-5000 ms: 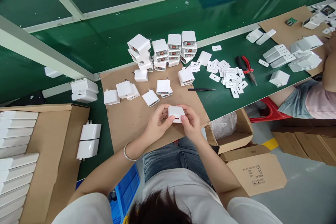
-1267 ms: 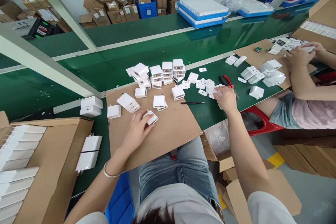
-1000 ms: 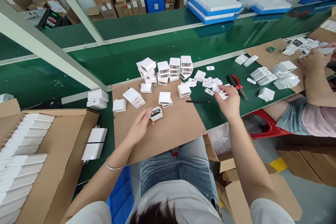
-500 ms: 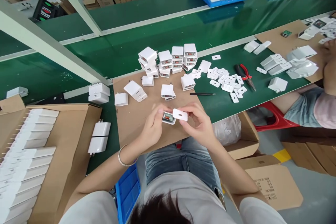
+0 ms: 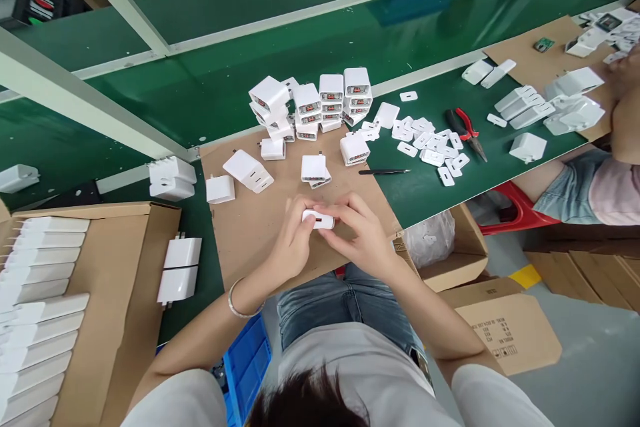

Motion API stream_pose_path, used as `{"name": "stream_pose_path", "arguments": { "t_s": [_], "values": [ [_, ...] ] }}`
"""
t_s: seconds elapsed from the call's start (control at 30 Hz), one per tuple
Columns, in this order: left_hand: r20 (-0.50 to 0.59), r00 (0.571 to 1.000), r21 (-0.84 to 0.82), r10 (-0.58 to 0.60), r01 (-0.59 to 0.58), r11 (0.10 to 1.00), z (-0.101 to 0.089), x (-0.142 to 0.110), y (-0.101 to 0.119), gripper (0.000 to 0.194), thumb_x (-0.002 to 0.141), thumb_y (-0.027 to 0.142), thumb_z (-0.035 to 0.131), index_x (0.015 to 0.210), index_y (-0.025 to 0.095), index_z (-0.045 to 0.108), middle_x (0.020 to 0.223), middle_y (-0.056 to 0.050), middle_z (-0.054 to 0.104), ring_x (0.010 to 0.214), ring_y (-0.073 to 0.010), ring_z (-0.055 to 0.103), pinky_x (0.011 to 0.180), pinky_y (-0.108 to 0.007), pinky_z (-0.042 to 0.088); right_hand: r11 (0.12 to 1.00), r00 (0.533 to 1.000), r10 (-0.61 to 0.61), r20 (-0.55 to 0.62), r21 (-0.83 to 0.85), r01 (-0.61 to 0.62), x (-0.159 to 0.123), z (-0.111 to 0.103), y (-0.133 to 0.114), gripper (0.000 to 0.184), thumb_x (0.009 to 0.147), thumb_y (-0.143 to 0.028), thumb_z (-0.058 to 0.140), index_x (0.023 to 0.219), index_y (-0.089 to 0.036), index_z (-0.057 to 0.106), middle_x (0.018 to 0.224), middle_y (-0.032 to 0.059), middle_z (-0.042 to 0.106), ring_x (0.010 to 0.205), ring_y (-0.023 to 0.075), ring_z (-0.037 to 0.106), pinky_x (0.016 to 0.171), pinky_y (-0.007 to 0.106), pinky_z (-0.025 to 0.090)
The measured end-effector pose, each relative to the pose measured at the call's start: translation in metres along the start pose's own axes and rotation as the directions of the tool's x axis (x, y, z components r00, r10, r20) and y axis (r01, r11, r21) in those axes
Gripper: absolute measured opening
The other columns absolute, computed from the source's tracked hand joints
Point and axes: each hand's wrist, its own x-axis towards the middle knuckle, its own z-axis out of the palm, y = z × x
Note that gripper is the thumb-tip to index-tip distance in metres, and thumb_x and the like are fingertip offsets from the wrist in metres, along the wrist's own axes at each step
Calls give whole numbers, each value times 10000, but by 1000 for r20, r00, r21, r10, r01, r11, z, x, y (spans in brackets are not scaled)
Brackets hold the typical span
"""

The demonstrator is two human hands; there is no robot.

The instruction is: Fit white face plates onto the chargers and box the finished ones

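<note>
Between my hands is a white charger housing, its open end now covered by a white slotted end cap (image 5: 320, 219). My left hand (image 5: 295, 233) is closed around the housing, thumb pressing on the cap's left end. With fingers and thumb, my right hand (image 5: 357, 230) pinches the cap's right end. Most of the housing is hidden by my fingers. Just beyond, on the cardboard sheet (image 5: 240, 233), stand more charger housings (image 5: 313, 169), several of them in stacks (image 5: 331, 88) with circuitry showing in their open ends.
Loose white caps (image 5: 433, 157), black tweezers (image 5: 385, 171) and red-handled pliers (image 5: 467, 130) lie to the right on the green table. A carton (image 5: 135, 267) of chargers stands at left. Another person's arm (image 5: 625, 107) is at far right, near more housings (image 5: 575, 113).
The end cap has moved left from beside the open housing onto its end, covering the circuitry. My left thumb now presses on it. The camera view has shifted slightly.
</note>
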Motion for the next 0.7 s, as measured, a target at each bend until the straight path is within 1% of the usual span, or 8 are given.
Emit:
{"name": "stream_pose_path", "arguments": {
  "t_s": [0.17,0.27,0.33,0.4,0.5,0.57,0.63,0.7],
  "values": [
    [18,1000,-70,23,-22,997,-5,-4,-6,383,1080,486,312,1149,243,600,1160,-66,599,1112,-260,522,987,-430,426,999,1000,0,15,46,-1,0,2,3,350,939,-149,651,1265,-278,647,1014,37,560,808,148,581,735,319,576],
    [15,1000,-64,22,-21,998,-6,-5,-10,353,1082,465,325,1174,244,585,1178,-70,589,1125,-259,518,998,-438,426,998,999,17,41,67,-20,1,2,2,381,933,-131,638,1281,-286,642,1011,34,558,776,141,554,735,320,563],
    [-3,999,-57,39,-39,998,-5,-5,-12,341,1085,456,325,1168,242,578,1173,-74,588,1120,-256,516,994,-437,428,994,996,51,73,91,-57,1,2,1,403,936,-148,637,1308,-301,635,1023,35,558,796,147,551,759,331,558],
    [-29,997,-59,70,-72,996,-4,-6,-13,351,1087,460,315,1163,240,577,1160,-80,589,1097,-251,520,983,-437,434,981,987,116,112,143,-131,2,4,2,436,935,-213,668,1356,-312,610,1018,34,557,835,162,552,790,345,554],
    [-73,989,-49,129,-132,990,-3,-7,-14,373,1088,466,305,1209,238,574,1203,-97,588,1140,-255,514,1006,-447,427,913,965,251,79,311,-263,1,10,9,487,933,-381,699,1388,-292,552,936,15,537,827,171,551,752,332,546],
    [-98,981,-31,166,-169,985,-2,-9,-15,379,1091,461,297,1238,236,565,1254,-109,587,1192,-258,500,1034,-457,414,836,938,341,60,437,-332,-1,16,14,472,961,-489,638,1364,-271,524,873,-3,523,760,162,552,686,315,539],
    [-108,976,-2,191,-192,981,0,-10,-15,372,1093,451,295,1250,231,550,1276,-116,586,1206,-257,494,1044,-464,410,773,913,392,111,499,-393,-4,23,18,494,981,-556,576,1372,-266,491,824,-15,530,698,158,549,632,308,530],
    [-108,974,39,200,-197,980,1,-11,-14,359,1094,437,295,1266,226,529,1283,-122,575,1204,-254,497,1043,-471,415,762,898,411,156,482,-432,-6,29,19,555,962,-571,608,1406,-271,464,809,-17,564,676,162,552,605,308,519]
  ]
}}
